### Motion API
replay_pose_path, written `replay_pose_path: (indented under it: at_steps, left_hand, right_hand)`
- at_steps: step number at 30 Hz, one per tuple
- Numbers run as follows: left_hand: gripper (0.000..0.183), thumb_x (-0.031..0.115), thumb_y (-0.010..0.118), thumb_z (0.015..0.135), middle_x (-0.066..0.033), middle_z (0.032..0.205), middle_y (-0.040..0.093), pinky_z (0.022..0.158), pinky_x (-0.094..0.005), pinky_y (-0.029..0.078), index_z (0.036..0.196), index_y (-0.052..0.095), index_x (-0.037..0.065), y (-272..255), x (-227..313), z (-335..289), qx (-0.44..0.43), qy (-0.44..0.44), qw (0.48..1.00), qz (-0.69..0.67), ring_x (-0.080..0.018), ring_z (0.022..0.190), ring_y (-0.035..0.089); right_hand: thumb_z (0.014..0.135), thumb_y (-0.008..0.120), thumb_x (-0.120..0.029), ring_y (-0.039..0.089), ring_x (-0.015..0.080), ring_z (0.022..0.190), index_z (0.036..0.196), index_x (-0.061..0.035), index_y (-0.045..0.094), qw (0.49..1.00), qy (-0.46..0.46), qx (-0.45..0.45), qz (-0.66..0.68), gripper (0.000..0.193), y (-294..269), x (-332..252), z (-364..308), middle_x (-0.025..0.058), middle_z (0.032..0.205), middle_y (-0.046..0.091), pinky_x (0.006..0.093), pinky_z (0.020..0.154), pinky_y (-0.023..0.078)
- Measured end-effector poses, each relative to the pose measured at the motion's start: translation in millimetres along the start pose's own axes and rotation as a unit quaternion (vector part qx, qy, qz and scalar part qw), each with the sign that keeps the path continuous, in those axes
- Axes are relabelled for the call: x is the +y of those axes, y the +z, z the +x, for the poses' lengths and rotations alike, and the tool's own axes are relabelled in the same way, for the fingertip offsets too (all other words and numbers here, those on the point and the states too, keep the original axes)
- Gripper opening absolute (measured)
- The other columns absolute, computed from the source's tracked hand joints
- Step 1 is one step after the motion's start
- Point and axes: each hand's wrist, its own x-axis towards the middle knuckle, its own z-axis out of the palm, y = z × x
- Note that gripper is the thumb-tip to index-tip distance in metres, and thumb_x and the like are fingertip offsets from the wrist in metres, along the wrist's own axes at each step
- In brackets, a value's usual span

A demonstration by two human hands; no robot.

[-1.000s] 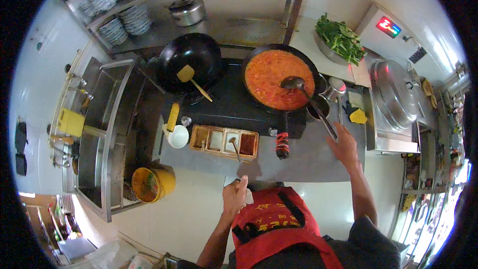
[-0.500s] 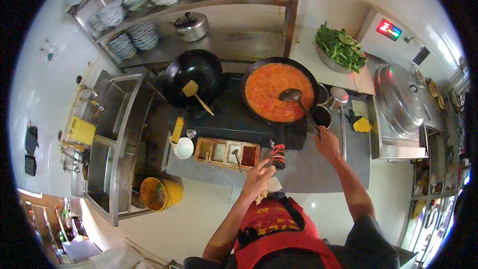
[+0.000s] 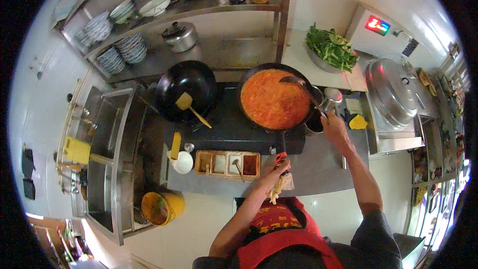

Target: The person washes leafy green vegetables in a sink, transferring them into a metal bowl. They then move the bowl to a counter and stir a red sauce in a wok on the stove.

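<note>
A black wok (image 3: 273, 65) full of chunky orange-red sauce (image 3: 271, 100) stands on the stove. My left hand (image 3: 271, 178) is closed round the wok's handle (image 3: 282, 155), which has red wrapping. A pale crumpled cloth (image 3: 275, 194) hangs at that hand. In my right hand (image 3: 335, 131) is the long handle of a ladle (image 3: 290, 79). The ladle's dark bowl is at the far right part of the wok, over the sauce. Whether its underside touches the sauce I cannot tell.
Left of the sauce stands a second black wok (image 3: 167, 94) with a wooden-handled spatula (image 3: 184, 102). A seasoning tray (image 3: 211, 173) and white bowl (image 3: 183, 162) sit in front. Metal pots (image 3: 332, 95), a greens bowl (image 3: 324, 63) and a lidded steamer (image 3: 391, 89) are rightward.
My left hand has moved right and closed on the wok handle. My right hand has raised the ladle's bowl from the middle of the sauce toward the wok's far right side.
</note>
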Motion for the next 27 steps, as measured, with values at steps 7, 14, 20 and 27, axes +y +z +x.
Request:
replay_pose_path:
  at_steps: [7, 14, 20, 27]
  left_hand:
    - [0.036, 0.046, 0.066, 0.092, 0.0032, 0.077, 0.058, 0.062, -0.0258, 0.042, 0.087, 0.065, 0.011, -6, 1, 8, 0.014, 0.007, 0.998, 0.063, -0.0069, 0.070, 0.052]
    - [0.037, 0.046, 0.062, 0.093, 0.0044, 0.074, 0.057, 0.059, -0.0269, 0.041, 0.083, 0.063, 0.010, -20, -8, 20, -0.009, -0.019, 0.994, 0.105, -0.0064, 0.066, 0.052]
    - [0.038, 0.045, 0.061, 0.094, 0.0031, 0.076, 0.059, 0.063, -0.0270, 0.042, 0.084, 0.064, 0.009, -31, -27, 25, -0.017, -0.014, 0.991, 0.130, -0.0079, 0.071, 0.054]
    - [0.043, 0.047, 0.060, 0.094, 0.0021, 0.079, 0.059, 0.069, -0.0304, 0.043, 0.084, 0.064, 0.005, -34, -29, 30, -0.055, 0.013, 0.992, 0.110, -0.0114, 0.075, 0.052]
  right_hand:
    - [0.097, 0.053, -0.026, 0.061, 0.0521, 0.086, 0.098, 0.0065, 0.056, 0.999, -0.022, 0.020, -0.034, 0.033, 30, -13, 37, 0.0335, 0.087, 0.064, 0.0581, 0.074, 0.048]
    - [0.098, 0.051, -0.026, 0.062, 0.0522, 0.082, 0.094, 0.0066, 0.056, 0.997, -0.006, 0.040, -0.060, 0.033, 54, -16, 63, 0.0343, 0.083, 0.062, 0.0586, 0.072, 0.049]
    - [0.093, 0.055, -0.022, 0.069, 0.0432, 0.077, 0.086, 0.0036, 0.063, 0.990, -0.039, -0.004, -0.137, 0.028, 70, 2, 64, 0.0275, 0.079, 0.067, 0.0518, 0.068, 0.056]
    - [0.102, 0.042, -0.027, 0.055, 0.0255, 0.046, 0.079, 0.0038, 0.059, 0.968, -0.080, -0.234, -0.025, 0.042, 86, 29, 72, 0.0152, 0.062, 0.057, 0.0419, 0.040, 0.043]
